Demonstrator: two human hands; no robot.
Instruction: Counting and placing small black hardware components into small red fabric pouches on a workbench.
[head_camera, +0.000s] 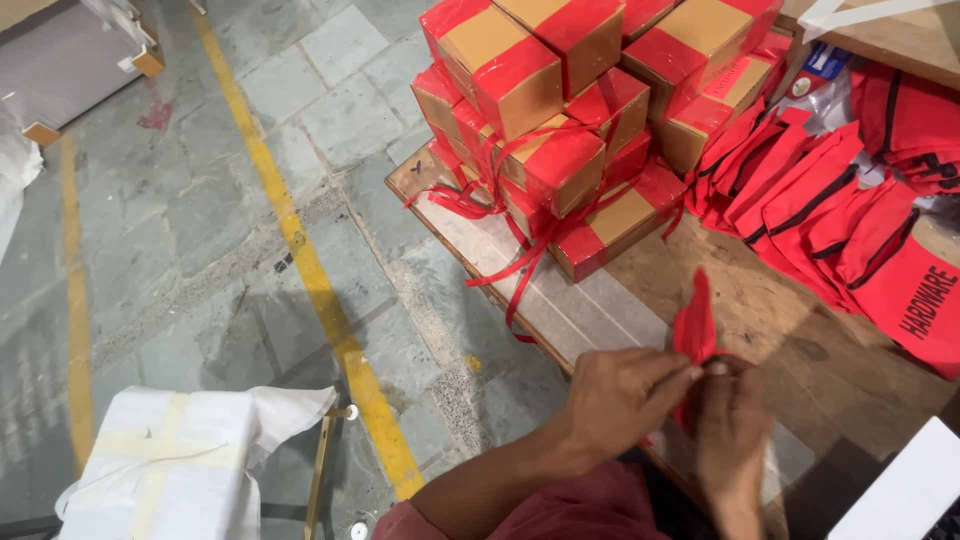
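Pinching a small red pouch (694, 325) between both hands, left hand (618, 395) and right hand (733, 430) grip its edges, steadying it; tape-bound boxes (560, 140) stacked at twelve o'clock.

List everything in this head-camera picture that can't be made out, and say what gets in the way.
- Small red fabric pouch: its lower part is hidden behind the left hand and right hand; what the fingertips pinch is too small to tell.
- Right hand: motion-blurred, grip unclear.
- Stack of brown cardboard boxes banded with red tape: top cut off by the upper edge.
- White flat object: cut off at the lower right corner.
- Pile of red fabric bags: overlapping, count unclear.
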